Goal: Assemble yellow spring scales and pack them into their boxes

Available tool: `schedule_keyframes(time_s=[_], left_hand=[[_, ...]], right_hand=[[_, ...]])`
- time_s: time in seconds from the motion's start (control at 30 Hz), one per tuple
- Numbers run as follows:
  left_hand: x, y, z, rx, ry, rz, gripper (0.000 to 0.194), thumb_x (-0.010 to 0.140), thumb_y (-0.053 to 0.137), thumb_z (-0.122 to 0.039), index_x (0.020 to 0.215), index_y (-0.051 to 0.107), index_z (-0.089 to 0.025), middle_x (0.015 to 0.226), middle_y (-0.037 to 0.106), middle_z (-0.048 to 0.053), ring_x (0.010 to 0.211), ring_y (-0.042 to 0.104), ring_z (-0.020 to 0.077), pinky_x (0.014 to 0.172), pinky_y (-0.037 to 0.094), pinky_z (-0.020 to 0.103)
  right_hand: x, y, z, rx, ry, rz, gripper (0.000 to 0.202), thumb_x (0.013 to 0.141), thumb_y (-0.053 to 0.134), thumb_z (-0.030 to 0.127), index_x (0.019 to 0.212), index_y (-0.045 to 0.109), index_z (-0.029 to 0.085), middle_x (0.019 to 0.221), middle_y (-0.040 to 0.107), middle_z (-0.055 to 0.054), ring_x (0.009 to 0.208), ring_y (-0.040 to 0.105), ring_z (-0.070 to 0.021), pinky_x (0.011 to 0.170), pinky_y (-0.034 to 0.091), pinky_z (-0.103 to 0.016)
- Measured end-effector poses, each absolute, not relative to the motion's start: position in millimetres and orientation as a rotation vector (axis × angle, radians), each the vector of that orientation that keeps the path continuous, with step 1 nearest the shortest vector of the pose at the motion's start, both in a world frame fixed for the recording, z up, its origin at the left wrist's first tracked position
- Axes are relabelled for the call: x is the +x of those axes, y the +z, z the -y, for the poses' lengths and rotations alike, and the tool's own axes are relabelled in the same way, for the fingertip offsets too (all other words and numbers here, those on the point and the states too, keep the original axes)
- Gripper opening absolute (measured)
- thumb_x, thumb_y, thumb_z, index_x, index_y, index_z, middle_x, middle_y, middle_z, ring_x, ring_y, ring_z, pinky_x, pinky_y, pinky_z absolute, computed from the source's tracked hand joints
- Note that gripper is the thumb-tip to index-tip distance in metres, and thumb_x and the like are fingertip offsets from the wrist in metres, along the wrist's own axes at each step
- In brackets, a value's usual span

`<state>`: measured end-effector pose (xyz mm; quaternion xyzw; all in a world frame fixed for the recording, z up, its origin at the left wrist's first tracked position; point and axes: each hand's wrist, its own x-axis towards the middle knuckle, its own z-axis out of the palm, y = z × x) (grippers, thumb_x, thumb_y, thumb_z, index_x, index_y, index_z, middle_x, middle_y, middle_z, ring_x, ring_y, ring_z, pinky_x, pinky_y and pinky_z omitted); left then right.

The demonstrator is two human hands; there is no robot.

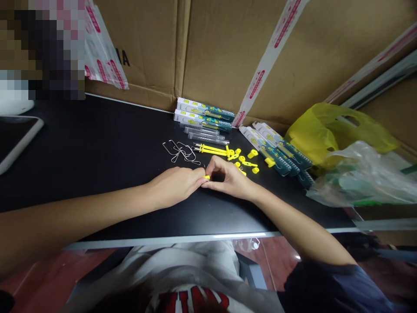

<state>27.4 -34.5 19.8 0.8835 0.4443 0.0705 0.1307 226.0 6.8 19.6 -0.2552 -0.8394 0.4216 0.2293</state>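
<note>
My left hand (177, 186) and my right hand (232, 177) meet over the black table. Between their fingertips they pinch a small yellow plastic piece (206, 177), mostly hidden by the fingers; a bit of metal shows beside it. Just beyond lie several bent wire hooks (179, 152) in a tangle. To their right are yellow rods (213, 150) with metal ends, side by side. Loose yellow caps (252, 154) and flat yellow pieces (250, 164) are scattered past my right hand. Several clear plastic tubes (208, 135) rest behind the rods.
Printed narrow boxes (203, 119) lie at the back against cardboard (224, 52), with more boxes (276, 150) to the right. A yellow plastic bag (312, 128) and a clear bag (368, 174) sit at the right. A phone-like device (16, 139) lies far left. The table's front edge (195, 240) is pale.
</note>
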Motion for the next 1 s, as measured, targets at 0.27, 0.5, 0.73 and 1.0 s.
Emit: schedule_keyframes(time_s=[0.27,0.5,0.73,1.0], left_hand=[[25,17,34,2.502,0.321,-1.23,0.034,0.098,0.03,-0.035,0.089,0.057,-0.019,0.075,0.066,0.006,0.065,0.063,0.0206,0.057,0.037,0.028],[23,18,33,2.407,0.467,-1.135,0.03,0.097,0.035,-0.032,0.083,0.059,-0.018,0.073,0.064,0.004,0.065,0.061,0.0179,0.059,0.035,0.028],[20,19,28,2.266,0.606,-0.991,0.029,0.095,0.037,-0.031,0.084,0.06,-0.017,0.074,0.065,0.002,0.068,0.06,0.0135,0.064,0.039,0.024],[19,15,25,1.675,0.816,-1.0,0.02,0.091,0.047,-0.037,0.1,0.051,-0.02,0.066,0.061,-0.004,0.04,0.049,0.0068,0.041,0.041,0.019]], right_hand=[[226,24,-6,-0.729,1.084,2.36,0.028,0.079,0.072,0.033,0.086,0.048,0.02,0.075,0.057,0.003,0.065,0.058,-0.0108,0.063,0.049,-0.024],[229,35,-10,-0.672,0.806,2.549,0.021,0.084,0.066,0.037,0.082,0.058,0.018,0.073,0.059,-0.001,0.067,0.055,-0.0124,0.063,0.046,-0.025],[232,41,-13,-0.503,0.624,2.616,0.011,0.09,0.06,0.026,0.083,0.059,0.017,0.083,0.064,-0.005,0.08,0.058,-0.0162,0.076,0.046,-0.03],[235,47,-13,-0.525,0.61,2.578,0.009,0.091,0.056,0.026,0.084,0.056,0.019,0.097,0.066,-0.008,0.093,0.06,-0.0183,0.086,0.048,-0.035]])
